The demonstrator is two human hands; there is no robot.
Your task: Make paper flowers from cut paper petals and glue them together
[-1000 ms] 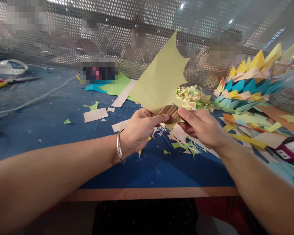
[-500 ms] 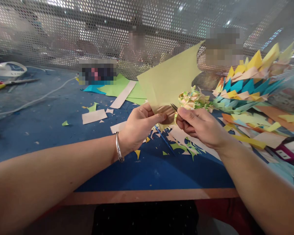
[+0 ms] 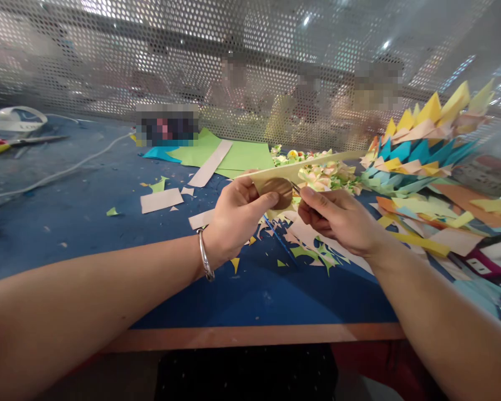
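My left hand (image 3: 237, 214) pinches a pale yellow paper sheet (image 3: 313, 165) together with a round brown disc (image 3: 280, 190), thumb on the disc's face. The sheet is seen almost edge-on and stretches to the right behind my other hand. My right hand (image 3: 338, 217) is closed around small scissors (image 3: 295, 188); only their dark blades show, at the disc's right edge, and the handles are hidden by the fingers. Under both hands lie pink, green and yellow paper scraps (image 3: 325, 253) and a thin blue stick (image 3: 280, 239).
Behind my right hand is a heap of curled paper pieces (image 3: 329, 170). Pointed folded paper in stacked layers (image 3: 426, 139) stands at right, near loose paper strips (image 3: 438, 223). Green sheets (image 3: 246, 156) lie at the back, below perforated metal (image 3: 250, 122). Red-and-yellow-handled scissors (image 3: 20, 142) are far left.
The yellow sheet has tipped from facing me to nearly edge-on, showing the curled pieces behind it. Both hands stay in about the same place.
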